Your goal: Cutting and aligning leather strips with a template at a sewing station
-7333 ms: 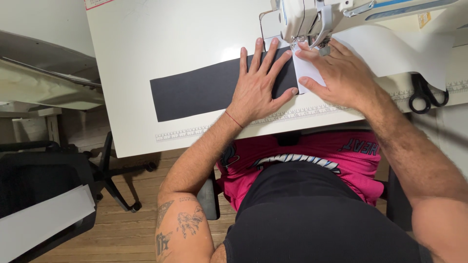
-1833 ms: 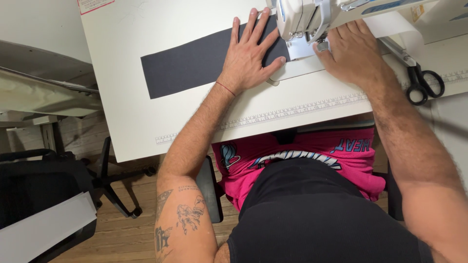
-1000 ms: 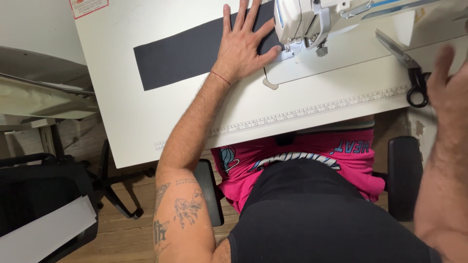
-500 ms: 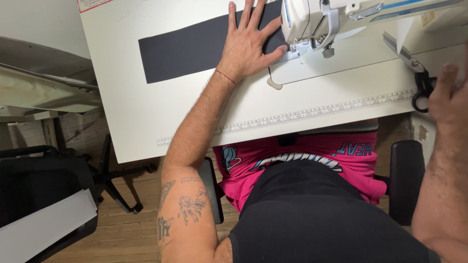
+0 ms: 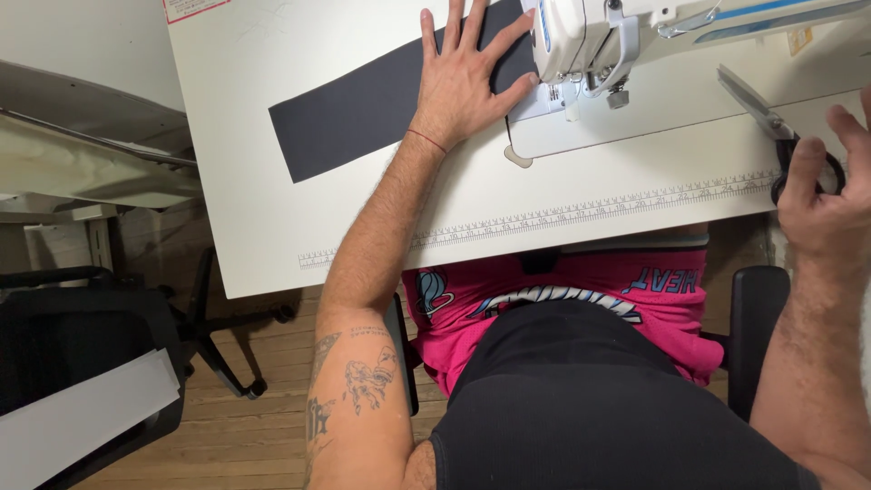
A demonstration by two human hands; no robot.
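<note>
Over on the left, a long dark grey strip of fabric [image 5: 363,109] lies flat across the white worktop [image 5: 272,227], running up towards the white sewing machine [image 5: 590,36]. The left hand [image 5: 463,82] sits palm-down on the strip's machine end, fingers [image 5: 428,36] spread wide, pinning it in place. That cloth looks thin, light and limp, the sort that slides on a smooth top, so a flat, broad press looks like the better hold than a pinch. Moving right, the black-handled metal scissors [image 5: 780,127] rest near the worktop's edge, blades pointing towards the machine. The right hand [image 5: 826,200] is at their loops, fingers [image 5: 803,168] curling onto the handles; whether they grip fully, I cannot tell.
</note>
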